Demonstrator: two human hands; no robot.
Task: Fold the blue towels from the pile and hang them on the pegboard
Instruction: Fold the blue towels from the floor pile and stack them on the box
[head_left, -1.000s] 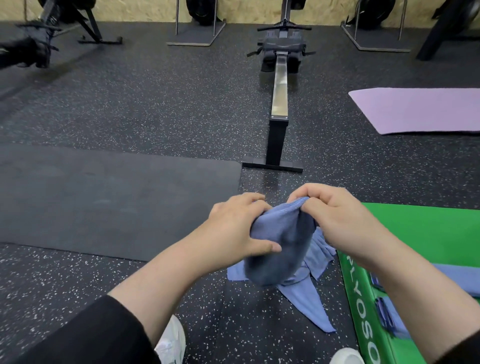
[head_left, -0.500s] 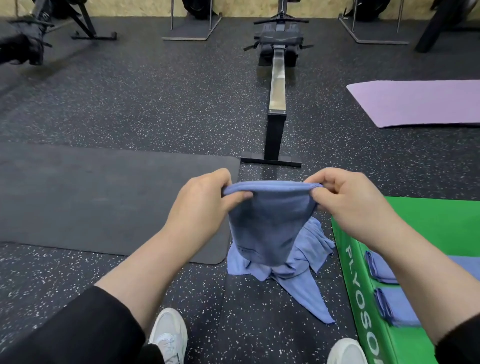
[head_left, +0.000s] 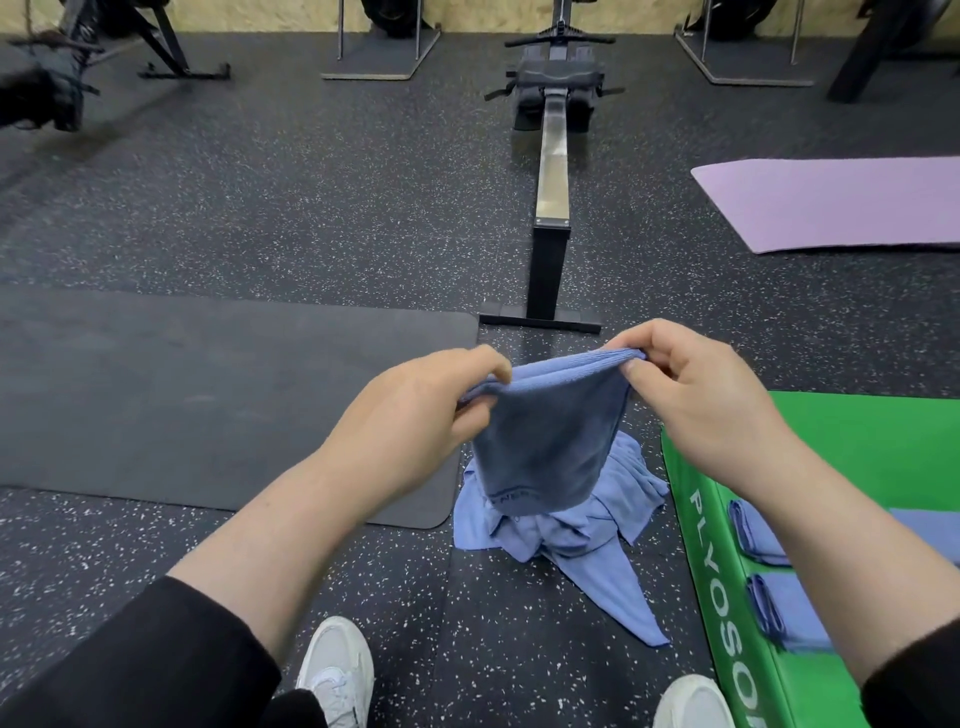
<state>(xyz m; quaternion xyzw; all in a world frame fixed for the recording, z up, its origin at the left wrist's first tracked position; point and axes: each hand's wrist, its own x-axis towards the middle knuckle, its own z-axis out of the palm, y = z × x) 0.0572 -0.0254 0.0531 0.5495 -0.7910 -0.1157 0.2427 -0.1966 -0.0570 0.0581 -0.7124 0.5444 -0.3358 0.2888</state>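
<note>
A blue towel (head_left: 545, 441) hangs doubled over in front of me, stretched between both hands. My left hand (head_left: 410, 421) pinches its top edge at the left end, and my right hand (head_left: 696, 400) pinches the right end. Directly below it, a crumpled pile of blue towels (head_left: 582, 525) lies on the speckled floor. Two folded blue towels (head_left: 758, 535) (head_left: 789, 618) lie on the green box (head_left: 883, 457) at the right. No pegboard is in view.
A black mat (head_left: 208, 400) lies on the floor to the left. A rowing machine (head_left: 550, 171) stretches away straight ahead, its foot just beyond the hands. A purple mat (head_left: 841, 202) lies far right. My white shoes (head_left: 337, 670) are at the bottom edge. Gym frames line the back wall.
The bunched towel was pulled apart: my hands moved away from each other and upward, drawing its top edge taut. Since half a second ago the hold has barely shifted.
</note>
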